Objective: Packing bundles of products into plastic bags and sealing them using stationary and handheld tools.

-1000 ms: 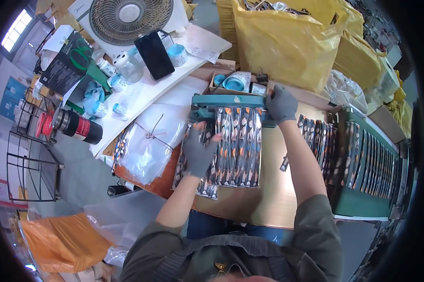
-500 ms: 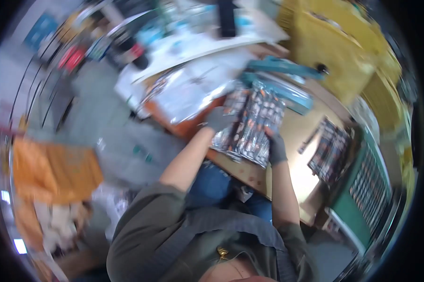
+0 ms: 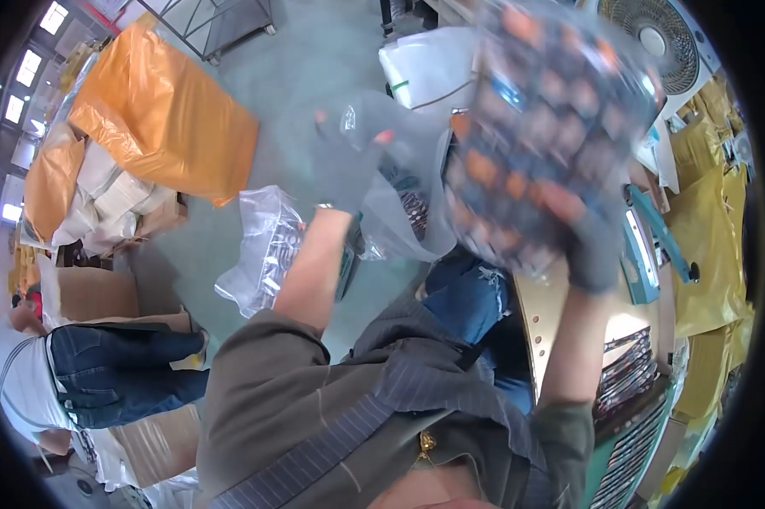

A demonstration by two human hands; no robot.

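Note:
My right hand (image 3: pixel 596 246), in a grey fingertip-less glove, grips a clear plastic pack of dark slim pieces with orange and pale marks (image 3: pixel 535 136). The pack is lifted high on the right and smeared by motion. To the left, my left hand (image 3: pixel 345 165) wears a similar glove, its fingers spread and its bare fingertips apart. It is at the edge of a large clear plastic bag (image 3: pixel 437 233); whether it touches the film is hard to tell. Inside the bag, similar dark patterned pieces (image 3: pixel 414 212) show through.
Another clear bag (image 3: pixel 263 246) lies beside my left forearm. The wooden worktable (image 3: pixel 560 318) at right carries a teal sealing device (image 3: pixel 641 254) and more dark strips (image 3: pixel 627 369). An orange-wrapped bundle (image 3: pixel 170 119) stands far left; a person (image 3: pixel 102 373) bends among cartons below it. A fan (image 3: pixel 654 42) stands far right.
My view has swung left, off the table toward the floor. The pack has risen from the tabletop in my right hand. My left hand has left the pack and moved to the clear bag.

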